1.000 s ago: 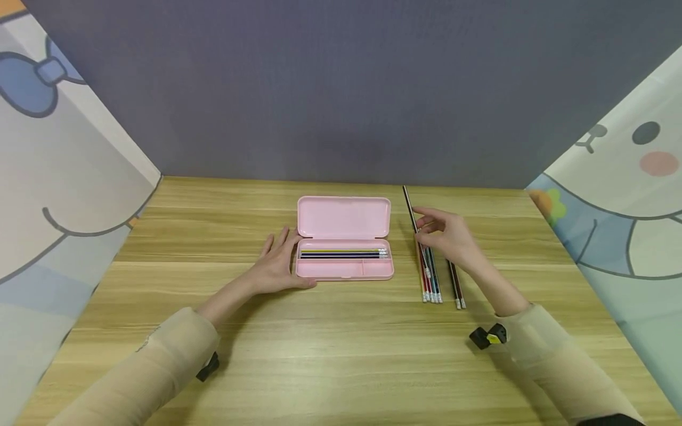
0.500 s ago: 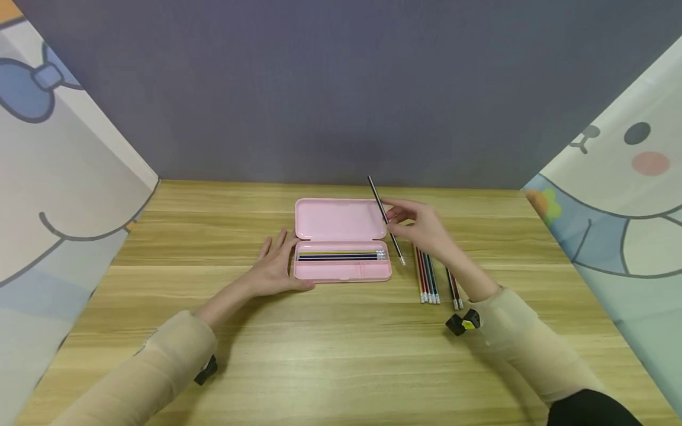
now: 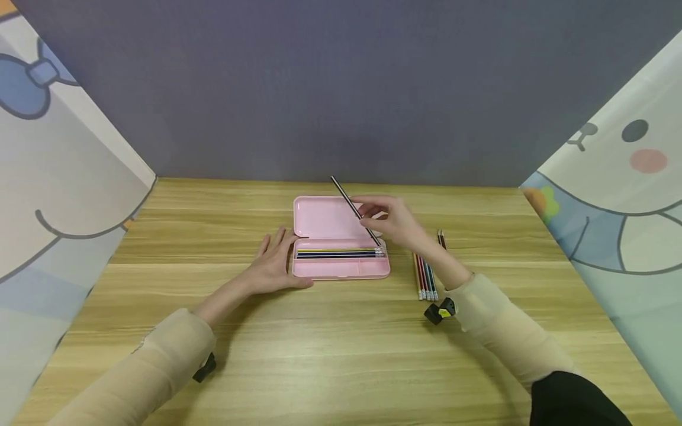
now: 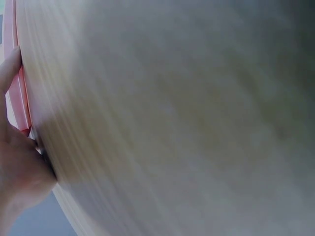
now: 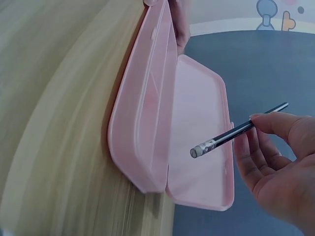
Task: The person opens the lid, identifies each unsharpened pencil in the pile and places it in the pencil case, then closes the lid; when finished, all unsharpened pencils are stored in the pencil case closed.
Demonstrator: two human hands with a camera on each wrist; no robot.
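Note:
A pink pencil case (image 3: 325,270) lies with its lid (image 3: 319,218) folded back on the wooden table. Several pencils (image 3: 335,254) lie side by side in its long rear compartment, eraser ends to the right. My right hand (image 3: 391,222) pinches a black-and-white striped pencil (image 3: 346,198) between thumb and fingers. That pencil slants over the lid, its eraser end (image 5: 199,150) low above the case's right end. At the case's left end my left hand (image 3: 274,266) rests with spread fingers, the thumb (image 4: 11,69) along the front wall.
A row of several pencils (image 3: 426,281) lies on the table right of the case, partly under the right forearm. Two dark pencil tips (image 3: 441,238) show beyond that forearm. A grey panel (image 3: 341,89) stands along the table's back edge.
My right hand has carried the striped pencil leftward from the loose pencils to over the case. The left hand has stayed at the case's left end.

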